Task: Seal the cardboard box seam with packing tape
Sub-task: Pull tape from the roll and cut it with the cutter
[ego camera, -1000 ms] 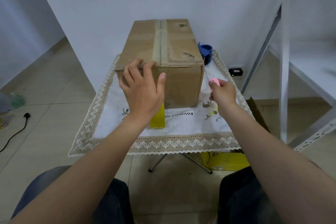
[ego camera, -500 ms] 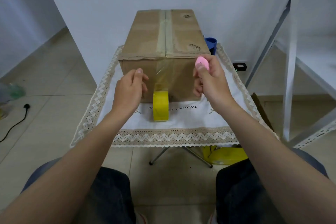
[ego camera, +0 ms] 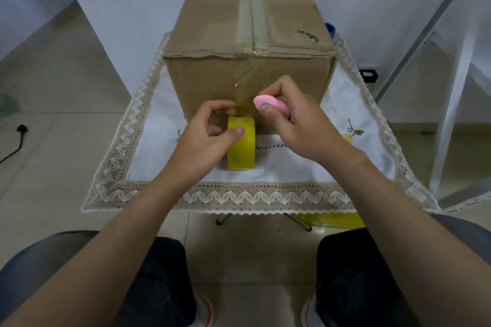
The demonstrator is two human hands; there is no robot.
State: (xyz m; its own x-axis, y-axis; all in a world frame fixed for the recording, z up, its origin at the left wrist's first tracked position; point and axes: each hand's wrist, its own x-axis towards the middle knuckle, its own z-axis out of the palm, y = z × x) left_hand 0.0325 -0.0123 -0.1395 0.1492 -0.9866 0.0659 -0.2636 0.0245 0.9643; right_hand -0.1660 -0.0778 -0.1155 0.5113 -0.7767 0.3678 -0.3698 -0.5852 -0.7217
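A brown cardboard box (ego camera: 212, 16) stands on a small table with a lace-edged white cloth (ego camera: 292, 172). Clear tape runs along its top seam (ego camera: 249, 8) and down the front face to a yellow tape roll (ego camera: 241, 148) standing on the cloth in front of the box. My left hand (ego camera: 210, 138) grips the roll, thumb on its face and fingers pinching the tape strip just above it. My right hand (ego camera: 300, 125) holds a small pink cutter (ego camera: 269, 105) against the stretched strip at the roll's top.
A blue cup (ego camera: 330, 30) peeks out behind the box's right side. A white metal frame (ego camera: 451, 87) stands to the right. A black plug and cable (ego camera: 20, 131) lie on the floor at left. A yellow object (ego camera: 332, 220) sits under the table.
My left hand came down off the box's front edge and took hold of the roll. My right hand brought the pink cutter from the right side to the tape strip.
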